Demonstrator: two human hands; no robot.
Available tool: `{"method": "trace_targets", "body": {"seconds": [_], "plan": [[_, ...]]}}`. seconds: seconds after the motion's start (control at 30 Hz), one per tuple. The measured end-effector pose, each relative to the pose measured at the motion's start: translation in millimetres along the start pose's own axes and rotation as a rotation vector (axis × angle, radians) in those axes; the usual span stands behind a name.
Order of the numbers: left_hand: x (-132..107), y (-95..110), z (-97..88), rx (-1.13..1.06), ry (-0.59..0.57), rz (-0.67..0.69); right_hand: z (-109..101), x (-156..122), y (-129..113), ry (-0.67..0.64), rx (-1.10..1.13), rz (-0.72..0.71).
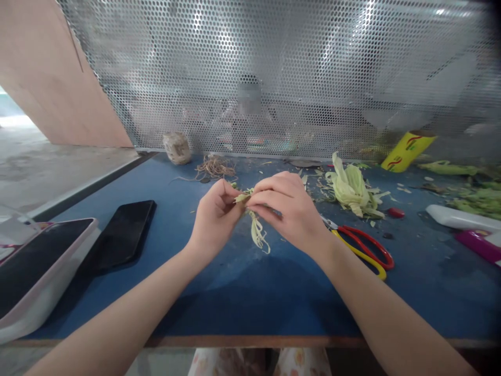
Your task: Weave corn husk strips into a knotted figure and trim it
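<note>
Over the middle of the blue table, my left hand (219,211) and my right hand (287,206) meet with fingertips pinched on a small bundle of pale green corn husk (258,232). Thin shredded strips of it dangle below my fingers, while the part between the fingertips is mostly hidden. Just right of my right wrist lie scissors (364,245) with one red and one yellow handle, their blades partly behind the wrist. Beyond them sits a larger bunch of pale green husk (348,185).
A black phone (127,230) and a pink-rimmed device (47,261) lie at left. Twine (215,167) and a jar (177,148) stand near the perforated metal screen (274,78). At right are a yellow roll (407,151), a white tube (462,216) and green scraps (481,201).
</note>
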State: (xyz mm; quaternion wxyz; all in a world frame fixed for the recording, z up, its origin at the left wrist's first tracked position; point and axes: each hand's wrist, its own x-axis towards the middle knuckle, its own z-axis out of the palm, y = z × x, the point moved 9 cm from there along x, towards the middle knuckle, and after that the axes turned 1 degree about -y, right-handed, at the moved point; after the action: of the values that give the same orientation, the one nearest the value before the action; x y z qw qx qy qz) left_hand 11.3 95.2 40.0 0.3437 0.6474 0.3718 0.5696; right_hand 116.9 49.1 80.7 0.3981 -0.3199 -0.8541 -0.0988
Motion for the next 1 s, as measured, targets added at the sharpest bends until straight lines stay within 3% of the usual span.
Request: {"method": "trace_targets", "body": {"seconds": [0.2,0.43,0.53,0.7,0.87,1.0], "plan": [[0.0,-1.6,-2.6,0.039,0.019,0.008,0.5,-1.0,19.1,0.010,0.102,0.153],[-4.0,4.2,-2.0,0.110,0.013,0.058,3.9,-2.2,19.8,-0.049,0.145,0.221],[-4.5,4.2,-3.9,0.155,0.022,0.070,10.3,-6.7,34.2,-0.102,0.316,0.386],[-4.9,9.6,-5.1,0.281,0.025,0.122,39.4,-21.9,58.5,-0.204,0.739,0.688],[-2.9,16.2,-4.0,0.258,0.014,0.133,63.1,-32.0,53.0,-0.364,1.023,0.806],[0.3,13.8,0.0,0.171,-0.052,0.103,66.0,-38.1,50.4,-0.360,1.209,0.950]]}}
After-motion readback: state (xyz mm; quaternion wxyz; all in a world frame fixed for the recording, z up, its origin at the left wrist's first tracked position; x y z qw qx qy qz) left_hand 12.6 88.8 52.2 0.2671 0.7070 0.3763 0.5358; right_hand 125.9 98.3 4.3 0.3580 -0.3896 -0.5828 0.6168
